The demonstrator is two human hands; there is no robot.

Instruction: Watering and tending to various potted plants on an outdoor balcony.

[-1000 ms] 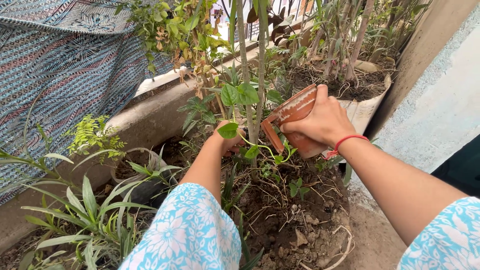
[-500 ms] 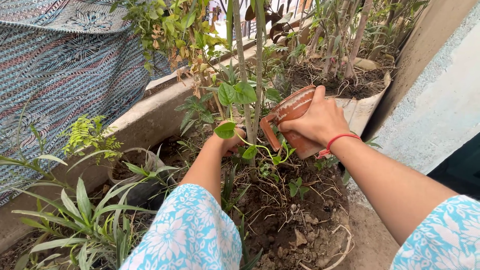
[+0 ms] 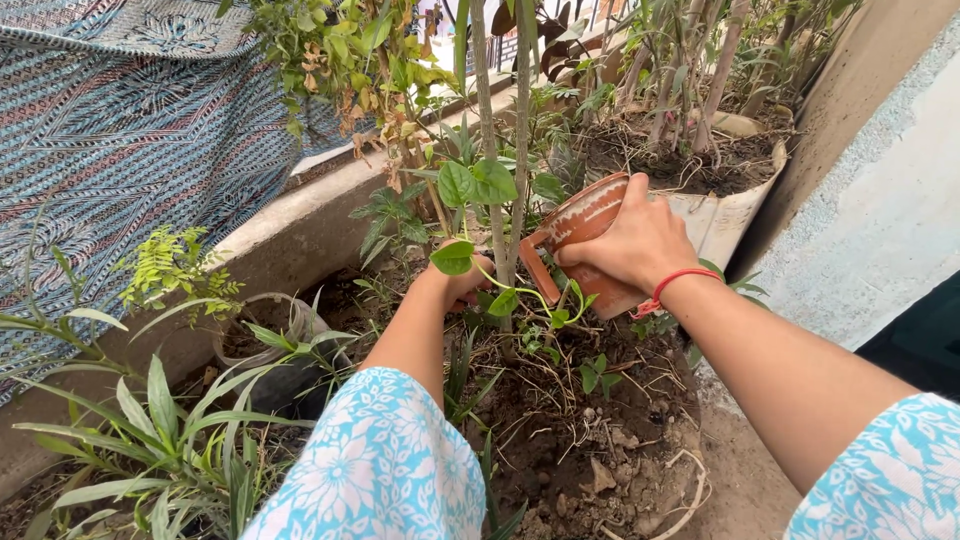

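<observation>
Our right hand (image 3: 630, 245) is clamped around a tilted terracotta pot (image 3: 580, 225), held above the soil (image 3: 560, 440) beside 2 thin green stems (image 3: 505, 150). Our left hand (image 3: 458, 280) curls at their base, grip hidden by leaves.

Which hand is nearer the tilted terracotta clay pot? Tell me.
Right. The right hand grips the tilted terracotta clay pot; the left hand is apart, down by the plant stems.

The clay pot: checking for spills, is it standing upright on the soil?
No, the clay pot is tipped on its side, held above the soil by the right hand.
</observation>
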